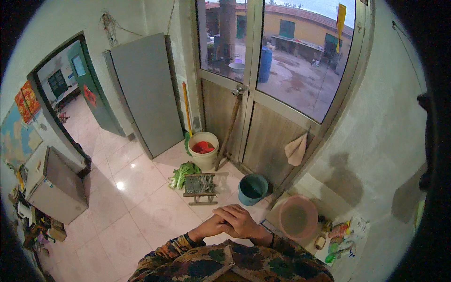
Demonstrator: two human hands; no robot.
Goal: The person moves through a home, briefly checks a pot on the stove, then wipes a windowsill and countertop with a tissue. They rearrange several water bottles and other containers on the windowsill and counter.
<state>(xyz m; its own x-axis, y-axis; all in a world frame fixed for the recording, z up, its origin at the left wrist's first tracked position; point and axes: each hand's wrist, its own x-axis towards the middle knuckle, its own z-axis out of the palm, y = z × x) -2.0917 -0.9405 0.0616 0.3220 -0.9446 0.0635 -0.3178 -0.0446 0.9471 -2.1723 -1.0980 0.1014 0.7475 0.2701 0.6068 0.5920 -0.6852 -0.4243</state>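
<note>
My right hand is laid over my left hand in front of my body, its fingers folded across it. I see no object in either one; most of the left hand's fingers are hidden. Just beyond them on the tiled floor stands a small folding stool with a woven seat. Leafy green vegetables lie beside the stool. To the right of the stool is a blue-green plastic bucket, dark inside. A pink plastic basin sits further right, near the wall.
A cream bucket holding something red stands before the glazed door. A wooden stick leans on that door, where a cloth hangs. A tall grey cabinet-like appliance and a low white chest are on the left.
</note>
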